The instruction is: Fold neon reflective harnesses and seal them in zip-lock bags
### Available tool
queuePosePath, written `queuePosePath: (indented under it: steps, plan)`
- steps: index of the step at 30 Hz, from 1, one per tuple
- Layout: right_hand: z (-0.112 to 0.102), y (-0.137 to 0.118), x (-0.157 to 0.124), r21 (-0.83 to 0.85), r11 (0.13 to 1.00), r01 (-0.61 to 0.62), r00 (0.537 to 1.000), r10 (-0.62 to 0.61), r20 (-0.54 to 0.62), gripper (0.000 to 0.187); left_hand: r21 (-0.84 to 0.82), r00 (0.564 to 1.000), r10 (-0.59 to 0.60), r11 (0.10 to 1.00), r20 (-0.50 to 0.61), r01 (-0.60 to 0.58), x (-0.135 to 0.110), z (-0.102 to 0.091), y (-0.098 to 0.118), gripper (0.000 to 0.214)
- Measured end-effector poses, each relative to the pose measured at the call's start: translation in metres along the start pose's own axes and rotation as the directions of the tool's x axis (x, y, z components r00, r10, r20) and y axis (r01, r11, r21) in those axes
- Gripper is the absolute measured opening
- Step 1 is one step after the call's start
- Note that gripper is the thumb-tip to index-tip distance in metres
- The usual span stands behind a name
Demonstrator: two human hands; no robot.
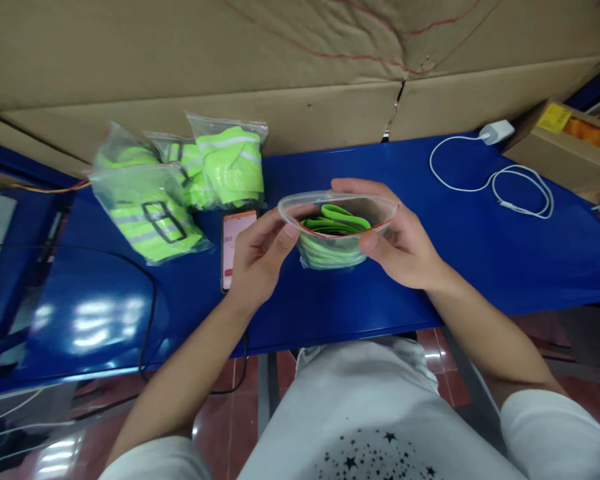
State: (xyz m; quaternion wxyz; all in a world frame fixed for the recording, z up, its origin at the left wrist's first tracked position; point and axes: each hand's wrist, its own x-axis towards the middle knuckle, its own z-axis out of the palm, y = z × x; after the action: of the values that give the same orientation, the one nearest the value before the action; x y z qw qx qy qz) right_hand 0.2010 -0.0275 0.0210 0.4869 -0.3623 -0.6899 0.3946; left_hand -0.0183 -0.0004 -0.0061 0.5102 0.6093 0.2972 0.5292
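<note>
A clear zip bag (337, 203) with its mouth held wide open hangs between both hands above the blue table (480, 253). Folded neon-green straps (335, 230) sit inside it. My left hand (260, 257) pinches the bag's left rim with thumb and fingers. My right hand (397, 237) grips the right rim, thumb at the front and fingers curled round the back.
Several sealed bags of neon-green reflective vests (153, 213) lie at the back left. A phone (235, 243) with a lit screen rests beside my left hand. A white charger and cable (505, 177) lie at the right, near a cardboard box (565, 143). Cardboard sheets (300, 67) stand behind.
</note>
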Motion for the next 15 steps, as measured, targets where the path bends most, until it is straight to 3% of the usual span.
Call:
queuePosePath:
  steps: [6,11,13,15]
  plan:
    - [0.000,-0.009,0.000,-0.055,0.995,0.082,0.996,-0.083,-0.015,0.043,-0.097,0.989,0.107,0.990,0.097,-0.098,-0.003,-0.002,-0.002,0.060]
    - [-0.007,-0.021,0.002,-0.116,0.993,0.004,0.994,-0.017,-0.107,0.012,-0.069,1.000,0.008,0.998,0.004,-0.007,-0.002,0.001,0.004,0.010]
    - [-0.016,-0.018,0.004,-0.119,0.991,-0.064,0.994,0.053,-0.093,0.015,-0.118,0.994,-0.107,0.988,-0.030,0.102,0.002,0.006,0.006,0.006]
    - [-0.026,-0.010,0.005,-0.075,0.990,-0.120,0.992,0.116,-0.059,0.021,-0.203,0.972,-0.235,0.951,0.007,0.232,0.006,0.010,0.006,0.012]
